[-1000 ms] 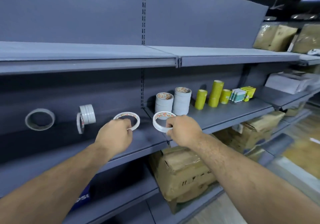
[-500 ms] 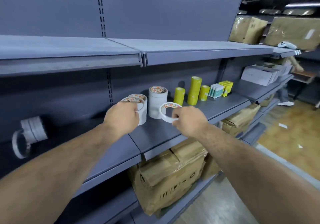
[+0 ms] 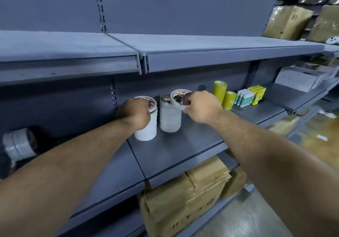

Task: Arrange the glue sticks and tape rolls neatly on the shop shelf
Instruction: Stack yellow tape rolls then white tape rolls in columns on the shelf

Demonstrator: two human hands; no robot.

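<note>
Tape roll [image 3: 174,100] tilted in right hand [image 3: 201,107] grip, over grey stack [image 3: 169,120]

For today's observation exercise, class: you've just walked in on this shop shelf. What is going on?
A person is stacking white tape. The left hand grips the top roll on the left stack; the right hand pinches a loose roll, tilted over the right stack. Yellow rolls and glue sticks stand further right.

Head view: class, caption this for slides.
Left hand grips the top roll of the left tape stack; right hand holds a tape roll over the right tape stack.
</note>
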